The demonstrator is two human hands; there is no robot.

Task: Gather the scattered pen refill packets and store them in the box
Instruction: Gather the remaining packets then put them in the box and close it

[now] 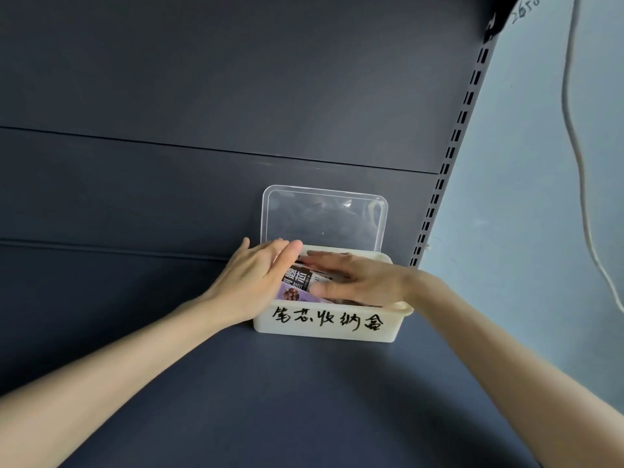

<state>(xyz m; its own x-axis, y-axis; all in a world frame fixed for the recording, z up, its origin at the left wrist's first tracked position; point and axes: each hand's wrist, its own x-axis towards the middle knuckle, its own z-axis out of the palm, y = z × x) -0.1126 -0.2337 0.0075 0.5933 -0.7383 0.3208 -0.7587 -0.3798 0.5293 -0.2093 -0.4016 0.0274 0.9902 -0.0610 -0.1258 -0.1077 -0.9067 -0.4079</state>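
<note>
A cream plastic box [326, 327] with black handwritten characters on its front stands on a dark shelf against the back panel. Its clear lid [324, 216] stands upright behind it. Inside lie pen refill packets [296, 280], one dark with white print, one purple. My left hand [251, 282] rests flat over the box's left end, fingers extended over the packets. My right hand [358, 280] lies flat across the packets from the right, fingers spread and pressing down. Most of the box's contents are hidden under both hands.
The dark shelf surface [270, 400] stretches toward me. A slotted upright rail [449, 153] runs along the right of the back panel. Beyond it is a pale wall with a hanging white cable [574, 130].
</note>
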